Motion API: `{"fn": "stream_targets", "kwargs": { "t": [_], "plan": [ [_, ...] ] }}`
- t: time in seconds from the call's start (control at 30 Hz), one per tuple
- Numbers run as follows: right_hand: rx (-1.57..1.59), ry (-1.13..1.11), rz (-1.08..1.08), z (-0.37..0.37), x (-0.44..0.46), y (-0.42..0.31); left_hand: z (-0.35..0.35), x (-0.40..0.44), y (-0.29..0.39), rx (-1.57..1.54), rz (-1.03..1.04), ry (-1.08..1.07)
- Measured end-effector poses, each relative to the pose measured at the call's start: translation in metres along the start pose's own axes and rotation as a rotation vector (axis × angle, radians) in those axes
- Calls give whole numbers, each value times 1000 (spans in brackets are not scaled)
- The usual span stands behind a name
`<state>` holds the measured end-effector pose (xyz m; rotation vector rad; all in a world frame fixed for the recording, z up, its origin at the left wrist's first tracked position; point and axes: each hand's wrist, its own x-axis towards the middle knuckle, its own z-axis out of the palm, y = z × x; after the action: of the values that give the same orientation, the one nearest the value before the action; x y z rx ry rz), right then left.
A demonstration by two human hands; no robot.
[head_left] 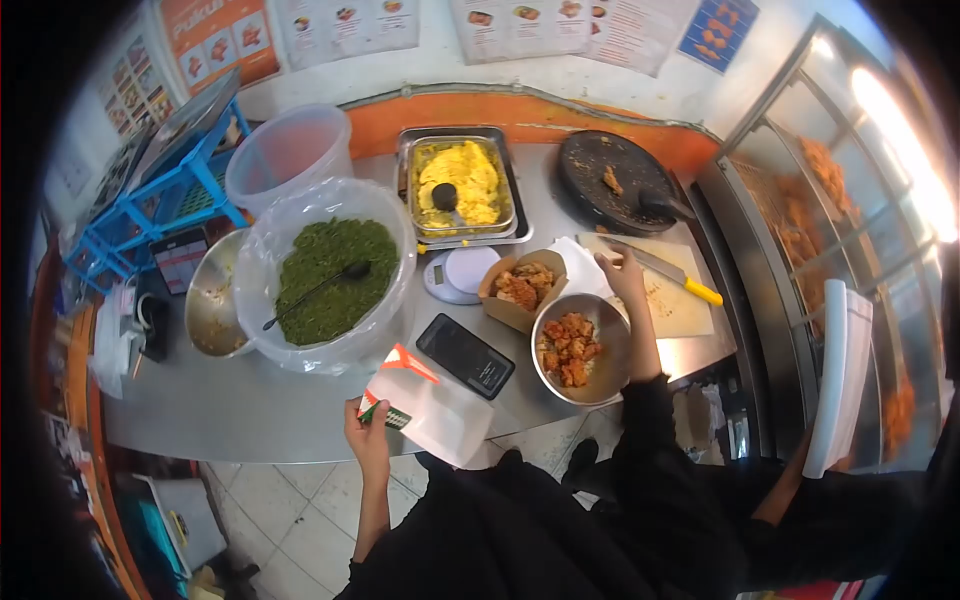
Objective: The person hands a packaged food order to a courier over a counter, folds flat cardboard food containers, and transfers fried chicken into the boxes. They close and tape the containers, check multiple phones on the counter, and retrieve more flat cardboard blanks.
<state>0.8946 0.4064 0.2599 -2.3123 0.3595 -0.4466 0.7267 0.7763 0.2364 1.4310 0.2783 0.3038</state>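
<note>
My left hand is closed on the edge of a paper food box, white inside with orange and green print, held over the counter's front edge. My right hand reaches past a steel bowl holding chopped fried chicken. Its fingers look apart, over the edge of a cutting board and beside white paper. A knife with a yellow handle lies on the board near these fingertips. Left of the bowl stands an open brown box of chicken pieces.
A phone, a kitchen scale, a tray of yellow food and a stone mortar share the counter. Chopped greens fill a plastic-lined tub at left. A glass display cabinet and another person's arm are at right.
</note>
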Motion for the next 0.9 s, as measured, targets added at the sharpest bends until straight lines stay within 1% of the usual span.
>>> {"fn": "stream_targets", "kwargs": {
  "t": [0.03,0.07,0.13,0.17,0.23,0.3,0.37,0.43,0.5,0.57,0.63,0.67,0.7,0.73,0.77,0.8,0.83,0.87,0.9],
  "plan": [
    [-207,80,-21,17,21,36,-7,-1,-5,10,57,68],
    [-209,67,-39,28,31,53,-15,-2,-8,59,37,80],
    [-275,-144,289,40,39,69,-20,-2,-11,51,35,115],
    [-280,-159,282,39,44,73,-22,-3,-12,50,36,127],
    [-369,-339,335,33,48,73,-20,-2,-9,74,16,135],
    [-147,-218,389,20,51,76,-19,3,-8,105,1,138],
    [101,11,384,6,49,82,-14,9,-12,65,71,100],
    [484,121,349,-20,42,71,-11,12,-13,50,72,78],
    [578,347,173,-37,22,39,-5,14,-15,37,66,72],
    [454,422,-196,-48,-28,-33,-2,13,-17,39,77,52],
    [320,283,17,-39,-97,-90,4,11,-17,-28,104,47],
    [239,231,-193,-19,-127,-99,4,11,-25,1,83,50],
    [99,138,-658,-1,-149,-97,5,12,-32,23,67,46],
    [-358,74,-928,20,-172,-101,10,11,-19,91,155,31],
    [-121,-177,-913,45,-195,-105,13,9,-22,97,149,31],
    [-158,-324,-869,63,-216,-110,15,7,-28,2,126,17],
    [-187,-414,-847,82,-234,-110,17,6,-34,-95,106,2],
    [-257,-523,-788,93,-245,-108,17,4,-40,-100,157,-9],
    [-258,-526,-785,104,-252,-101,17,2,-43,-99,153,-10]
  ]
}}
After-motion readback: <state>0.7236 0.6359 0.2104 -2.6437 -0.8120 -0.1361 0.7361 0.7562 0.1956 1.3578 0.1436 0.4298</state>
